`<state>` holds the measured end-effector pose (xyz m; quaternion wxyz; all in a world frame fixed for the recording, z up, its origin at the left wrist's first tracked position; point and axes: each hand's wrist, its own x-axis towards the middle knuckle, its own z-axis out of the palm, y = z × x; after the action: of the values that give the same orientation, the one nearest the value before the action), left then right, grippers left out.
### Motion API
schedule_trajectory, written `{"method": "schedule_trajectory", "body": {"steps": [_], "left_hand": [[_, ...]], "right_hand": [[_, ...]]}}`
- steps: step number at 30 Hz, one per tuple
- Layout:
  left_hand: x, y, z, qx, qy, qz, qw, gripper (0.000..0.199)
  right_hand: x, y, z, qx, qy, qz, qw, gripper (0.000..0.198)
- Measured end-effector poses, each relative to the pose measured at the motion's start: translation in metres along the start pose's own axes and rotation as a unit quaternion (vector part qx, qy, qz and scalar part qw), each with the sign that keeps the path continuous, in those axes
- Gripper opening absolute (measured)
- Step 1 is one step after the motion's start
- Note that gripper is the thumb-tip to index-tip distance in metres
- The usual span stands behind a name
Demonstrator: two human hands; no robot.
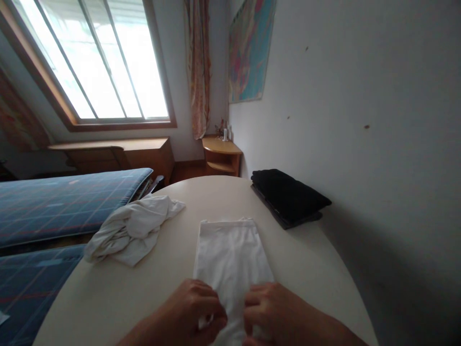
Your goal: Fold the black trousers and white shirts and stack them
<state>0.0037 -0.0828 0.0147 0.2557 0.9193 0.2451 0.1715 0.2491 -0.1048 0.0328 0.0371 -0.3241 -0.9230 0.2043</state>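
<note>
A white folded garment (230,254), long and narrow, lies flat on the round table in front of me; its exact kind does not show. Over its near left part is my left hand (203,307), fingers curled and thumb close to the forefinger, pinching the fabric. My right hand (264,310) bends its fingers onto the near right part of the same cloth, closed on it. The garment's nearest end is partly hidden by the hands and cut off by the picture's lower edge.
The round pale table (306,278) holds a crumpled white garment (135,228) at left and a stack of folded black clothes (288,194) at right. A blue plaid mattress (68,202) adjoins the left. Beyond stand a corner shelf (221,145) and a wall (360,72) along the right.
</note>
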Motion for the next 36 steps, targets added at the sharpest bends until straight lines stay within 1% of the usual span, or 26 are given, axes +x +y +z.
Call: {"method": "schedule_trajectory", "body": {"steps": [1, 2, 4, 5, 6, 8, 10, 12, 15, 16, 18, 20, 22, 26, 28, 31, 36], "left_hand": [[0.005, -0.002, 0.001, 0.027, 0.028, -0.01, 0.999, 0.022], [0.009, -0.007, 0.003, 0.055, 0.048, -0.023, 0.997, 0.029], [0.014, -0.02, 0.007, 0.108, 0.062, -0.058, 0.991, 0.052], [0.015, -0.029, 0.009, 0.133, 0.057, -0.077, 0.987, 0.059], [0.014, -0.038, 0.012, 0.154, 0.05, -0.096, 0.982, 0.063], [0.009, -0.054, 0.017, 0.185, 0.04, -0.134, 0.973, 0.063], [0.004, -0.067, 0.021, 0.204, 0.052, -0.161, 0.964, 0.061], [0.004, -0.076, 0.021, 0.211, 0.077, -0.178, 0.958, 0.059], [0.015, -0.087, 0.013, 0.209, 0.118, -0.207, 0.949, 0.056], [0.022, -0.091, 0.009, 0.208, 0.13, -0.215, 0.945, 0.056], [0.037, -0.099, -0.002, 0.206, 0.146, -0.23, 0.94, 0.057], [0.053, -0.109, -0.013, 0.192, 0.146, -0.256, 0.936, 0.059], [0.066, -0.119, -0.025, 0.163, 0.132, -0.28, 0.937, 0.061], [0.085, -0.139, -0.047, 0.095, 0.089, -0.329, 0.935, 0.064], [0.092, -0.146, -0.056, 0.074, 0.062, -0.357, 0.929, 0.059], [0.101, -0.153, -0.067, 0.061, 0.022, -0.383, 0.922, 0.048], [0.107, -0.154, -0.077, 0.052, -0.022, -0.385, 0.921, 0.032]], "right_hand": [[0.006, 0.003, -0.002, -0.008, 0.027, 0.016, 0.999, 0.011], [0.012, 0.008, -0.005, -0.018, 0.057, 0.029, 0.998, 0.016], [0.025, 0.023, -0.008, -0.033, 0.101, 0.043, 0.993, 0.033], [0.031, 0.032, -0.01, -0.033, 0.106, 0.048, 0.993, 0.043], [0.036, 0.041, -0.01, -0.029, 0.1, 0.057, 0.993, 0.052], [0.044, 0.06, -0.011, -0.014, 0.071, 0.075, 0.995, 0.065], [0.048, 0.075, -0.012, -0.003, 0.053, 0.077, 0.996, 0.069], [0.052, 0.086, -0.014, 0.001, 0.067, 0.059, 0.996, 0.065], [0.059, 0.098, -0.018, -0.011, 0.123, 0.046, 0.991, 0.049], [0.062, 0.102, -0.019, -0.02, 0.145, 0.059, 0.987, 0.045], [0.068, 0.111, -0.023, -0.043, 0.181, 0.108, 0.977, 0.044], [0.073, 0.122, -0.028, -0.055, 0.188, 0.162, 0.967, 0.047], [0.077, 0.134, -0.035, -0.045, 0.172, 0.194, 0.965, 0.049], [0.082, 0.154, -0.052, 0.01, 0.123, 0.235, 0.964, 0.047], [0.086, 0.163, -0.06, 0.025, 0.098, 0.258, 0.961, 0.044], [0.091, 0.173, -0.066, 0.04, 0.063, 0.287, 0.955, 0.037], [0.095, 0.178, -0.072, 0.068, 0.043, 0.291, 0.953, 0.035]]}}
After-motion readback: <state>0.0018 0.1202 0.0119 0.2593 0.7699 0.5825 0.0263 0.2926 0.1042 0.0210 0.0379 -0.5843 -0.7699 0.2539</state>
